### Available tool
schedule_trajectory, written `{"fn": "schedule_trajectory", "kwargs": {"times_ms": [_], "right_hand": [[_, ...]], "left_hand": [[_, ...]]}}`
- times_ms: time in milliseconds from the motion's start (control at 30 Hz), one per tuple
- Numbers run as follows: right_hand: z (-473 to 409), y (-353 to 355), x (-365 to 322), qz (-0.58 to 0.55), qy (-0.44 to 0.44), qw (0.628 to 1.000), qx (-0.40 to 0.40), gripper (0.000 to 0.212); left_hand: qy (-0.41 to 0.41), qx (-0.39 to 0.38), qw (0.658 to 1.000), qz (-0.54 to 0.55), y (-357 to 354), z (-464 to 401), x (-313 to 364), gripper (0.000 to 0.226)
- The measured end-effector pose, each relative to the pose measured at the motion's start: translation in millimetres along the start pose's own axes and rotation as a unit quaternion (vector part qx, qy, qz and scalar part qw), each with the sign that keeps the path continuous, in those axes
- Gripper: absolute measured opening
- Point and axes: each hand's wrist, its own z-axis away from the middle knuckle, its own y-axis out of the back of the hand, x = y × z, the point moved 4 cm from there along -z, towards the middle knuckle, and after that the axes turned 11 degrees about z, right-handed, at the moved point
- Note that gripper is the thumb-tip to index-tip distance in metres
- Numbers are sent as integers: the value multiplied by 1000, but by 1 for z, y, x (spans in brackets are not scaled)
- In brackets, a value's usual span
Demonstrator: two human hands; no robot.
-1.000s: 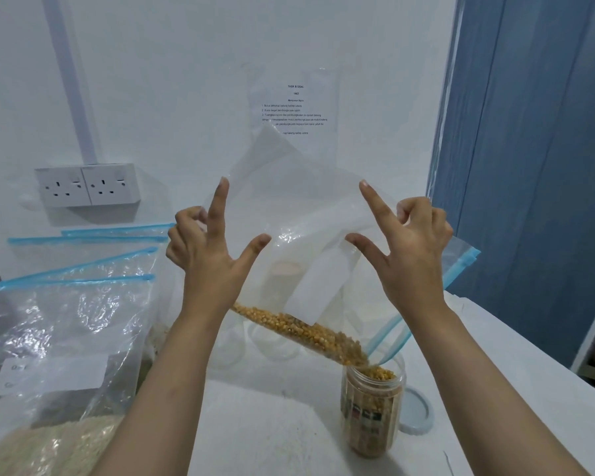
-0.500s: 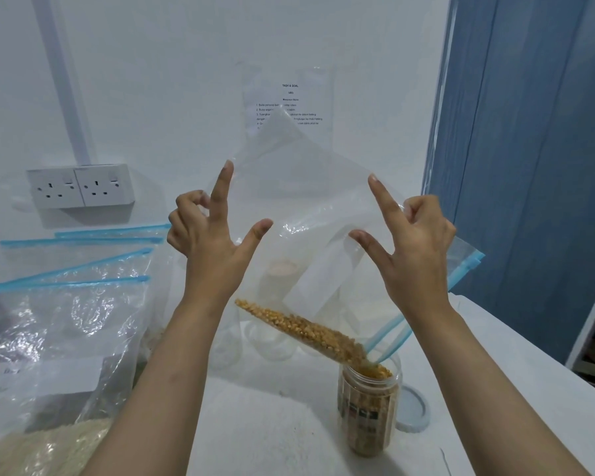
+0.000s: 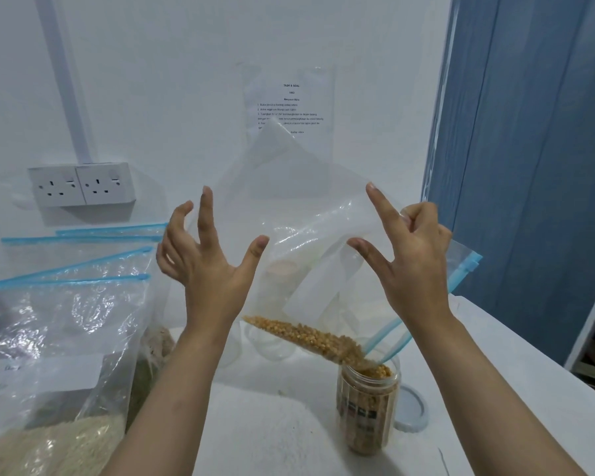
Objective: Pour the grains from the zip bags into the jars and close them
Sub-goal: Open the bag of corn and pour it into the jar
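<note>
A clear zip bag is held tilted above the white table, its blue zip mouth lowered into an open plastic jar. Yellow grains lie along the bag's lower fold and spill into the jar, which stands upright near the table's front and is nearly full. The left hand is raised at the bag's left edge, fingers spread and loosely curved; whether they touch the film cannot be told. The right hand pinches the bag's upper right edge between curled fingers, index finger and thumb extended. A pale round lid lies flat just right of the jar. At left stand further zip bags, the nearest holding pale rice. On the wall are a double socket and a printed sheet.
</note>
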Motion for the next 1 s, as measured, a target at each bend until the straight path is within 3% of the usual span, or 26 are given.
{"fn": "schedule_trajectory", "kwargs": {"times_ms": [200,367,1000], "right_hand": [[3,3,-1,-6,8,1000,4,63],[6,6,-7,-3,18,1000,6,63],[2,-8,17,26,-42,999,11,60]], "left_hand": [[109,-4,994,30,-1,41,-23,101],[235,-13,952,194,-7,56,-24,107],[185,-34,950,250,-23,18,-7,105]]}}
